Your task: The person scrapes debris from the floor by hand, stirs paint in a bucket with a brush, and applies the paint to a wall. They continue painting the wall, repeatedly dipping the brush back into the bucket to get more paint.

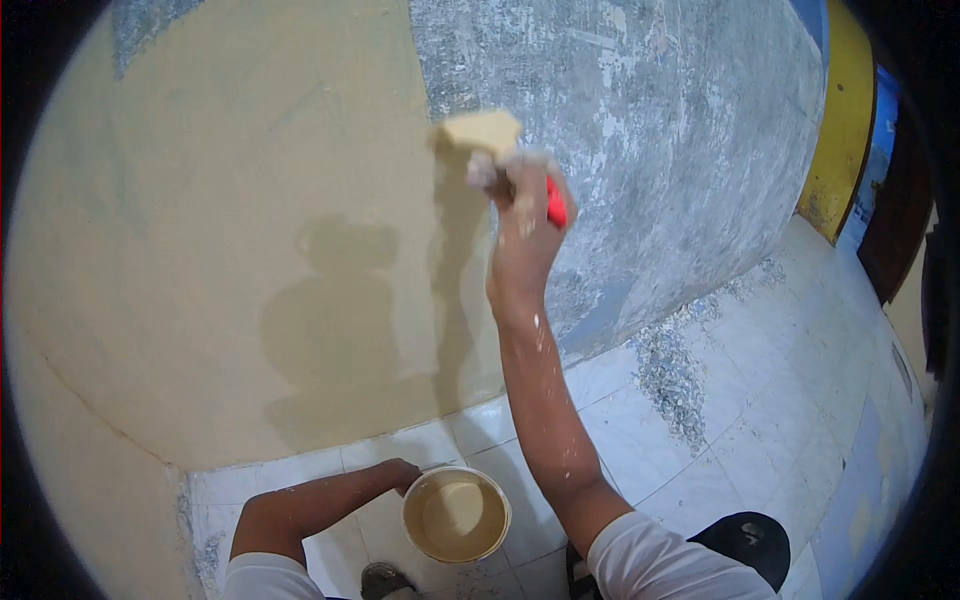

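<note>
Bucket [455, 471] of beige paste stands on the white tiled floor [770, 400] at the near middle of the view, close to the foot of the wall, its round mouth open and the paste filling most of it. On the far left the wall wears a smooth beige coat [190, 200] that reaches down to the floor line, and a soft shadow [335, 330] of a head and shoulders lies across it. Below that, the left hand [396, 474] comes in from a white sleeve, its fingers curled down over the left side of the bucket's rim and gripping it. A shoe [380, 578] shows just near of the bucket. Right of the bucket the right arm, flecked with white, stretches up and away to the wall. The right hand [525, 225] is closed tight around the red handle [555, 203] of a scraper [483, 130], whose broad blade, caked in beige paste, lies against the wall right at the edge where the beige coat ends. Right of that edge the wall is bare grey plaster [680, 130], mottled and scuffed. Grey scrapings [670, 375] lie scattered on the tiles at its foot. On the far right a yellow strip [845, 120] runs up the wall's end, with a dark door [900, 220] beyond it.
</note>
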`<state>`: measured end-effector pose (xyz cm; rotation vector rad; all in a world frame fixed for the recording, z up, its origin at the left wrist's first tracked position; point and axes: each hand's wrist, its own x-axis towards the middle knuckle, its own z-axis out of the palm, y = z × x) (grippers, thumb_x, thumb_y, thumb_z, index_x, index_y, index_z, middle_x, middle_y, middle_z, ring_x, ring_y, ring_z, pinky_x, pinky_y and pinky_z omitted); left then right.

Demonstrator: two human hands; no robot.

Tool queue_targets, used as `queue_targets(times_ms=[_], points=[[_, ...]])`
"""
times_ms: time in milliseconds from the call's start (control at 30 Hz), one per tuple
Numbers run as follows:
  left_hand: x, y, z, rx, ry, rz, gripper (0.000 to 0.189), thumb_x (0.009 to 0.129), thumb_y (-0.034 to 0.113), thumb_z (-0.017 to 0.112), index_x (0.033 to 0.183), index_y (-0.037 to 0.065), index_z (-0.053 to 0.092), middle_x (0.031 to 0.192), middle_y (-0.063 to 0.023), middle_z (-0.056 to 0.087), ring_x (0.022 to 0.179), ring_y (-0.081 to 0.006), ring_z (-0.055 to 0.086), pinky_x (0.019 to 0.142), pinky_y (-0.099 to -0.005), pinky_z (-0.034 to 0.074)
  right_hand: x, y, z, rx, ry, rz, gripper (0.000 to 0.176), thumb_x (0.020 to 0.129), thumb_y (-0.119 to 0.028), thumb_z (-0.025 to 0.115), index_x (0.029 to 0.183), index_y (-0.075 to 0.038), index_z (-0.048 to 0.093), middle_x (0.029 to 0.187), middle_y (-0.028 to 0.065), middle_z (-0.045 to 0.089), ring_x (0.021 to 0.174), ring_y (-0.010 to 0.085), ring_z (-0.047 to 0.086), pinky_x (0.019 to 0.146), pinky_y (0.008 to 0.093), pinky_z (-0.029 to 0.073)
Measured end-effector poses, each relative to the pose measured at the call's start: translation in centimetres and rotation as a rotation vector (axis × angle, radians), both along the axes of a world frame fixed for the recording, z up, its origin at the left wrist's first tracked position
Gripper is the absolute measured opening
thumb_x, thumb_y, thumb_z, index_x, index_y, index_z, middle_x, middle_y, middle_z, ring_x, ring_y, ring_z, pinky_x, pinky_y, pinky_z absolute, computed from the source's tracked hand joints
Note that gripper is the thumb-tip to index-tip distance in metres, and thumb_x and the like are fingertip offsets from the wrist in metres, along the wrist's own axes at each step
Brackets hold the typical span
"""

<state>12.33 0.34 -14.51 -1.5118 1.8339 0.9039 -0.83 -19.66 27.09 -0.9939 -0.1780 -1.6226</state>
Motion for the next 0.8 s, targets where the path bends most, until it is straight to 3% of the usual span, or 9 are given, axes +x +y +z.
queue_targets(times_ms=[67, 200, 267, 333, 467, 567, 667, 800], points=[[-0.4, -0.3, 1.5, 0.050, 0.022, 0.022, 0.052, 0.074, 0.039, 0.078, 0.117, 0.011, 0.064, 0.113, -0.0120, 0.069, 0.105, -0.0322, 0.065, 0.086, -0.0451, 0.053, -0.2, -0.4, 2.5, -0.011, -0.040, 0.091, 0.015, 0.094, -0.004, 0.048, 0.085, 0.003, 0.058, 0.082, 0.0086, 0.062, 0.076, 0.0161, 0.065, 0.075, 0.0304, 0.055], [-0.2, -0.6, 2.1, 0.057, 0.039, 0.006, 0.051, 0.078, 0.045, 0.073, 0.117, 0.013, 0.064, 0.115, -0.0133, 0.068, 0.107, -0.0342, 0.064, 0.089, -0.0452, 0.053, -0.6, -0.6, 2.0, -0.077, -0.092, 0.128, 0.015, 0.094, -0.002, 0.047, 0.087, 0.004, 0.058, 0.084, 0.0098, 0.062, 0.079, 0.0184, 0.067, 0.075, 0.0317, 0.056], [-0.3, -0.5, 1.7, 0.090, 0.034, 0.058, 0.050, 0.079, 0.044, 0.073, 0.117, 0.013, 0.064, 0.115, -0.0134, 0.068, 0.107, -0.0341, 0.063, 0.089, -0.0452, 0.052, -0.1, -0.9, -1.1, -0.048, -0.050, 0.154, 0.014, 0.094, -0.001, 0.047, 0.087, 0.004, 0.058, 0.085, 0.0102, 0.063, 0.080, 0.0186, 0.067, 0.074, 0.0315, 0.056], [-0.4, -0.7, 0.8, 0.081, 0.021, -0.018, 0.049, 0.079, 0.042, 0.073, 0.117, 0.014, 0.065, 0.115, -0.0134, 0.068, 0.108, -0.0337, 0.063, 0.089, -0.0450, 0.052, 0.2, -0.5, -5.2, -0.027, -0.005, 0.037, 0.013, 0.093, -0.001, 0.047, 0.087, 0.004, 0.058, 0.085, 0.0112, 0.065, 0.080, 0.0192, 0.068, 0.074, 0.0318, 0.055], [-0.3, -0.9, 0.6, 0.085, 0.023, -0.044, 0.048, 0.079, 0.041, 0.074, 0.118, 0.014, 0.065, 0.116, -0.0130, 0.068, 0.108, -0.0327, 0.063, 0.089, -0.0444, 0.053, -1.3, 1.6, -14.3, 0.122, 0.261, -0.064, 0.013, 0.093, 0.000, 0.049, 0.085, 0.002, 0.059, 0.084, 0.0102, 0.066, 0.077, 0.0174, 0.067, 0.074, 0.0314, 0.054], [1.0, -0.6, -2.9, 0.028, 0.041, -0.048, 0.048, 0.078, 0.041, 0.074, 0.117, 0.014, 0.065, 0.114, -0.0123, 0.068, 0.107, -0.0321, 0.064, 0.088, -0.0448, 0.053, -2.7, 3.9, -20.8, 0.264, 0.381, 0.019, 0.017, 0.094, -0.004, 0.049, 0.082, 0.003, 0.056, 0.086, 0.0059, 0.056, 0.079, 0.0155, 0.061, 0.075, 0.0314, 0.054], [-0.6, -1.1, 1.6, 0.055, -0.010, -0.064, 0.048, 0.078, 0.041, 0.074, 0.116, 0.014, 0.065, 0.112, -0.0119, 0.069, 0.106, -0.0318, 0.064, 0.088, -0.0455, 0.053, -3.3, 5.4, -26.9, 0.370, 0.517, 0.001, 0.016, 0.093, -0.004, 0.050, 0.080, 0.003, 0.056, 0.080, 0.0053, 0.057, 0.076, 0.0157, 0.062, 0.074, 0.0300, 0.053], [0.3, -0.5, -0.1, 0.008, 0.009, -0.032, 0.047, 0.077, 0.042, 0.075, 0.115, 0.015, 0.065, 0.111, -0.0119, 0.069, 0.105, -0.0316, 0.065, 0.087, -0.0461, 0.053, -3.0, 6.0, -28.3, 0.402, 0.584, -0.068, 0.015, 0.092, -0.003, 0.051, 0.080, 0.002, 0.057, 0.078, 0.0055, 0.058, 0.076, 0.0155, 0.064, 0.073, 0.0295, 0.053]])
